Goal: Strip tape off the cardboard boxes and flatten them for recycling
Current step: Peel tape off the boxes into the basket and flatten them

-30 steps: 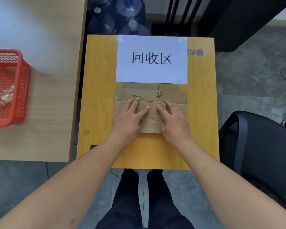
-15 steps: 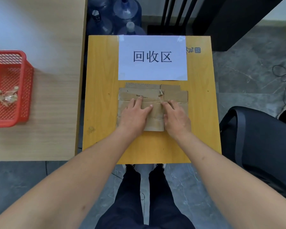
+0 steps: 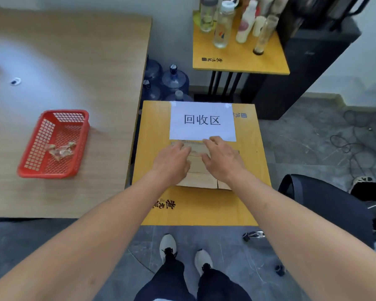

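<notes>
Flattened brown cardboard (image 3: 199,180) lies in a small stack on the yellow table (image 3: 154,135), just below a white paper sign (image 3: 202,121) with printed characters. My left hand (image 3: 172,162) rests palm down on the stack's left half, fingers spread. On the right half my right hand (image 3: 220,158) lies flat too, its fingertips at the sign's lower edge. Both hands cover most of the cardboard; only its near edge and a strip between the hands show. Crumpled clear tape (image 3: 61,149) sits in a red mesh basket (image 3: 30,168) on the wooden desk to the left.
The wooden desk (image 3: 74,72) fills the left. Blue water jugs (image 3: 173,80) stand behind the yellow table. A second yellow table (image 3: 239,59) at the back holds several bottles. A black chair (image 3: 326,203) is at right, cables (image 3: 354,146) on the floor beyond it.
The view has pulled back and tilted up, showing my feet and the far table. Both hands have slid forward along the cardboard toward the sign, still lying flat on it.
</notes>
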Motion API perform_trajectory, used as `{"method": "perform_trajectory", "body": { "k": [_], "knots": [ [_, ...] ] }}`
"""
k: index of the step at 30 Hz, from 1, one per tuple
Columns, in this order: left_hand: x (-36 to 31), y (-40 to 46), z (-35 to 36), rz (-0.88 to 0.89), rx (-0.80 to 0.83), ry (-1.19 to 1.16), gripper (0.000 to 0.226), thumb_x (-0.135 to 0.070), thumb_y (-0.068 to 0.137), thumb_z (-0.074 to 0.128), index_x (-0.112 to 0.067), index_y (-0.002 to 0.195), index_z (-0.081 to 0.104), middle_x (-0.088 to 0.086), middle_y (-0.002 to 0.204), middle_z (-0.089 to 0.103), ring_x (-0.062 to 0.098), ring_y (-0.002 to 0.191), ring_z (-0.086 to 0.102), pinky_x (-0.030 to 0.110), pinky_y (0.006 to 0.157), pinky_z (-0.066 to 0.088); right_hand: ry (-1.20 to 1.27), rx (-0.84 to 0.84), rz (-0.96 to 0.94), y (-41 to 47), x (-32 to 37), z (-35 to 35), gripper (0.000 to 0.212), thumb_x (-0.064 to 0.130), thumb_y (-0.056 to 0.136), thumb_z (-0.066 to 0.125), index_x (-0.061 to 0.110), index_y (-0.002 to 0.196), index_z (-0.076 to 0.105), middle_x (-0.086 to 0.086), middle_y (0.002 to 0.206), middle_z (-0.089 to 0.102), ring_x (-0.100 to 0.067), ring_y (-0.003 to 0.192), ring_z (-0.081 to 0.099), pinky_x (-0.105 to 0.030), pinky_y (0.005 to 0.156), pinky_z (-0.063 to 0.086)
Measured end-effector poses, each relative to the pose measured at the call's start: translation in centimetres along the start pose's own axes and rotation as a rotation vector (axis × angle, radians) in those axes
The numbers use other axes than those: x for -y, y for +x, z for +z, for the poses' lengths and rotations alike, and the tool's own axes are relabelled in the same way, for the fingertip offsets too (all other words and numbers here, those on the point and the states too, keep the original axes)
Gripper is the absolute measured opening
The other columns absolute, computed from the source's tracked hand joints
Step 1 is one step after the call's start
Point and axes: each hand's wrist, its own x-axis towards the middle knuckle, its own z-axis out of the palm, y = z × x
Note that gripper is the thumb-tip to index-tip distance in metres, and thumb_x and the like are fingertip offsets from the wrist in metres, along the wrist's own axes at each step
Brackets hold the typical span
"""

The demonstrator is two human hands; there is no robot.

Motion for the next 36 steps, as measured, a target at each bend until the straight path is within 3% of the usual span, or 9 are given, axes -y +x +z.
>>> {"method": "perform_trajectory", "body": {
  "k": [7,15,19,24,26,30,36],
  "knots": [
    [1.2,-6.9,-9.3,-0.182,-0.247,0.057,0.056,-0.047,0.105,0.043,-0.021,0.154,0.038,0.004,0.152,0.045,0.028,0.134,0.048,0.043,0.108,0.043,-0.007,-0.118,-0.176,-2.1,6.7,-7.9,0.055,0.052,0.106,0.04,0.024,0.153,0.044,-0.003,0.162,0.038,-0.025,0.147,0.037,-0.044,0.113,0.038],
    [5.2,-17.6,-15.4,-0.419,-0.408,0.092,0.052,-0.043,0.103,0.041,-0.017,0.148,0.047,0.006,0.149,0.049,0.029,0.137,0.046,0.048,0.111,0.04,-0.069,-0.223,-0.505,-4.1,16.6,-12.4,0.047,0.049,0.105,0.04,0.019,0.134,0.063,-0.005,0.129,0.062,-0.028,0.125,0.054,-0.044,0.099,0.047],
    [8.8,-23.1,-16.8,-0.535,-0.466,0.066,0.05,-0.043,0.101,0.041,-0.02,0.144,0.05,0.005,0.147,0.05,0.027,0.134,0.046,0.05,0.109,0.04,-0.054,-0.199,-0.629,-5.1,23.5,-12.4,0.048,0.048,0.105,0.041,0.018,0.136,0.062,-0.008,0.133,0.061,-0.03,0.126,0.053,-0.043,0.097,0.046],
    [15.9,-29.4,-17.4,-0.66,-0.468,0.045,0.054,-0.044,0.104,0.041,-0.02,0.153,0.041,0.01,0.157,0.04,0.028,0.145,0.036,0.048,0.117,0.033,-0.011,-0.1,-0.676,-5.3,33.8,-9.0,0.047,0.052,0.098,0.036,0.021,0.113,0.068,-0.004,0.111,0.062,-0.033,0.107,0.06,-0.045,0.086,0.052],
    [19.6,-31.9,-17.3,-0.703,-0.465,0.041,0.055,-0.045,0.106,0.039,-0.021,0.156,0.036,0.009,0.161,0.036,0.027,0.147,0.033,0.043,0.119,0.031,0.029,-0.062,-0.703,-4.8,38.3,-6.8,0.057,0.056,0.092,0.032,0.022,0.118,0.069,-0.005,0.116,0.063,-0.034,0.11,0.06,-0.047,0.09,0.052],
    [28.5,-36.9,-16.7,-0.755,-0.457,0.016,0.054,-0.046,0.106,0.037,-0.023,0.155,0.036,0.007,0.161,0.036,0.028,0.148,0.032,0.045,0.118,0.033,-0.021,-0.05,-0.765,-4.6,48.0,-3.7,0.048,0.047,0.104,0.043,0.019,0.139,0.061,-0.006,0.136,0.06,-0.031,0.123,0.058,-0.045,0.099,0.049],
    [41.1,-44.1,-16.8,-0.791,-0.41,-0.026,0.055,-0.043,0.106,0.039,-0.018,0.154,0.037,0.01,0.157,0.04,0.032,0.148,0.033,0.048,0.117,0.033,-0.029,0.01,-0.829,-4.2,62.1,1.5,0.047,0.048,0.105,0.042,0.021,0.138,0.061,-0.007,0.137,0.059,-0.031,0.124,0.057,-0.045,0.101,0.047]
  ]
}}
